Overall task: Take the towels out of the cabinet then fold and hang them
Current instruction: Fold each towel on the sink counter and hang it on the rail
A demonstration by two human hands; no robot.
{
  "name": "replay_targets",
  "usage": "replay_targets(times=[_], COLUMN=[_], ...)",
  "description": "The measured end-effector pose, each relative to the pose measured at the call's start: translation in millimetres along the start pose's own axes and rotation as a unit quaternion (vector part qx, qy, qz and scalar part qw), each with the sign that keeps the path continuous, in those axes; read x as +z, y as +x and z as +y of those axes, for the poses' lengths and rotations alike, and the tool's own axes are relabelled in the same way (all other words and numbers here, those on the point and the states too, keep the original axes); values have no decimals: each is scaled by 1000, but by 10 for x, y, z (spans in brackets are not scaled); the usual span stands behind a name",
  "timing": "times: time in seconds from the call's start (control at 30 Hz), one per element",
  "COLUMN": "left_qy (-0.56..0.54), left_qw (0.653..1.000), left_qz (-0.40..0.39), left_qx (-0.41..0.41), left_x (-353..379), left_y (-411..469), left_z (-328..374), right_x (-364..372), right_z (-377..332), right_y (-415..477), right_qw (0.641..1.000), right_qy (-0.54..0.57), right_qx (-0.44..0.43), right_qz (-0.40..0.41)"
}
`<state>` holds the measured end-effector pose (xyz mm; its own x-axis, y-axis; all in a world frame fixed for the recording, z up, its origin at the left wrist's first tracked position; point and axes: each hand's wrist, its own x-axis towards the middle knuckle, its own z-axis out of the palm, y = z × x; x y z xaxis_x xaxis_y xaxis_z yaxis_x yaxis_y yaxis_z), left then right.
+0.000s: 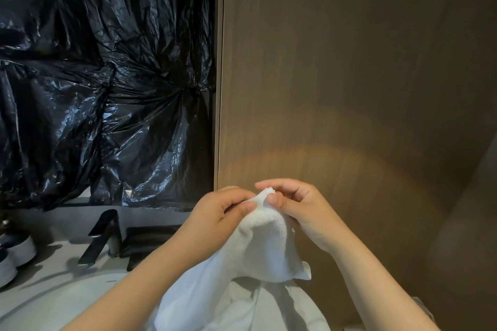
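A white terry towel (258, 252) hangs from both my hands in front of a brown wooden panel (349, 75). My left hand (220, 215) pinches the towel's top corner between thumb and fingers. My right hand (298, 207) pinches the same raised corner from the other side, thumb on the front. The two hands almost touch at the corner. The rest of the towel drapes down between my forearms toward the bottom edge of the view, where its lower part is cut off.
Crinkled black plastic sheeting (102, 75) covers the area on the left. Below it, a black faucet (103, 236) stands on a pale counter above a white basin (67, 301). A black tray (150, 242) sits by the faucet; white round containers (16, 250) sit at far left.
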<state>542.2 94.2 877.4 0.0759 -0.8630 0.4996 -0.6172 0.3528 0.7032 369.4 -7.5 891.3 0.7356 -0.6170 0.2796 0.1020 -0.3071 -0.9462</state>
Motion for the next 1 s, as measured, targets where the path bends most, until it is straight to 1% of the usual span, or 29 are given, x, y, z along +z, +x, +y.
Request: replay_targets(times=[0.17, 0.27, 0.37, 0.5, 0.67, 0.73, 0.83, 1.0], left_qy=[-14, -27, -58, -28, -11, 13, 27, 64], left_qw=[1000, 999, 997, 999, 999, 999, 999, 997], left_qz=[-6, 2, 21, 27, -16, -26, -19, 2], left_qx=[-10, -24, -42, -35, -35, -36, -36, -30], left_x=[31, 32, 10, 14, 1, -2, -34, -129], left_y=[-30, -37, -61, -81, -78, -82, -65, 45], left_z=[12, -1, -36, -64, -130, -166, -196, -242], right_x=[-29, -55, -58, -35, -64, -106, -218, -483], right_z=[18, 27, 27, 21, -37, -106, -256, -533], right_y=[-35, -50, -42, -7, 45, 95, 204, 394], right_qw=[1000, 1000, 999, 994, 986, 978, 963, 935], right_qy=[15, 16, 3, -29, -54, -76, -95, -128], right_qx=[4, 5, 1, -20, -54, -84, -130, -171], right_qz=[-12, 6, 45, 99, 150, 177, 218, 284])
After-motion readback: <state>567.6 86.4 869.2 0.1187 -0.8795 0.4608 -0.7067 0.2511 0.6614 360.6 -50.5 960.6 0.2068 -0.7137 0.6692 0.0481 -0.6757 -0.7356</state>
